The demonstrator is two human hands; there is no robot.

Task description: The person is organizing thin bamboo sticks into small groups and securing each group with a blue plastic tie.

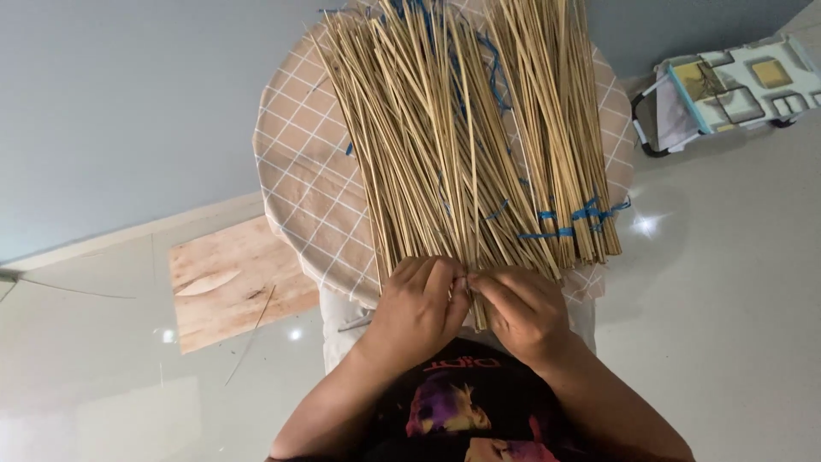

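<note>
View from my head, looking down. My left hand [416, 306] and right hand [522, 310] sit side by side, knuckles up, fingers curled, pinching the near ends of a fan of thin bamboo sticks [466, 137]. The sticks lie on a round stool w/ a checked cloth cover [299, 184], straight ahead of both hands. Their long axis runs away from me, spreading slightly toward the far end. Both hands are equally near; they meet at about the middle of the fan's near edge. Blue string [573, 214] ties the right-hand group. Fingertips are hidden under the hands, so I can't tell how many sticks each grips. Far stick ends are cut off at the top. A wooden board [231, 287] lies on the floor to the left.
</note>
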